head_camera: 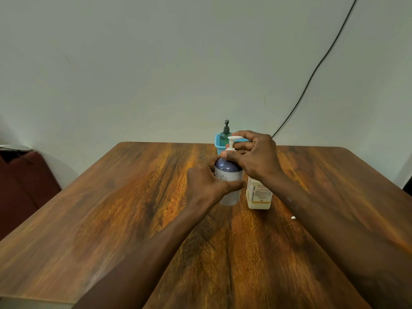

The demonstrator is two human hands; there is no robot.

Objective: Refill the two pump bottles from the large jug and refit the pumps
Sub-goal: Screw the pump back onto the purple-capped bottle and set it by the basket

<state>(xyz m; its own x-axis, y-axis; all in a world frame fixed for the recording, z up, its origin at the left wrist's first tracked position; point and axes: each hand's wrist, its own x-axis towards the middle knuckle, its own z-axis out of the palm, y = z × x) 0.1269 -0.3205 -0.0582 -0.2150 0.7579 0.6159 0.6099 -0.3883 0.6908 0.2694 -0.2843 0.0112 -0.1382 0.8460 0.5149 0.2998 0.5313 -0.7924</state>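
A white bottle with a purple shoulder (229, 175) stands upright in the middle of the wooden table (111, 208). My left hand (207, 186) grips its body from the left. My right hand (254, 155) holds the collar of its white pump (233, 141) at the bottle's neck. Right beside it stands the large jug (258, 197), whitish with a printed label; my right wrist hides its top. A second pump bottle (225, 132), teal with a dark pump, sits in a blue basket (219, 148) at the table's far edge.
A small white scrap (293, 217) lies on the table to the right of the jug. A black cable (312, 74) runs down the wall behind. A dark red seat (24, 186) stands off the table's left side.
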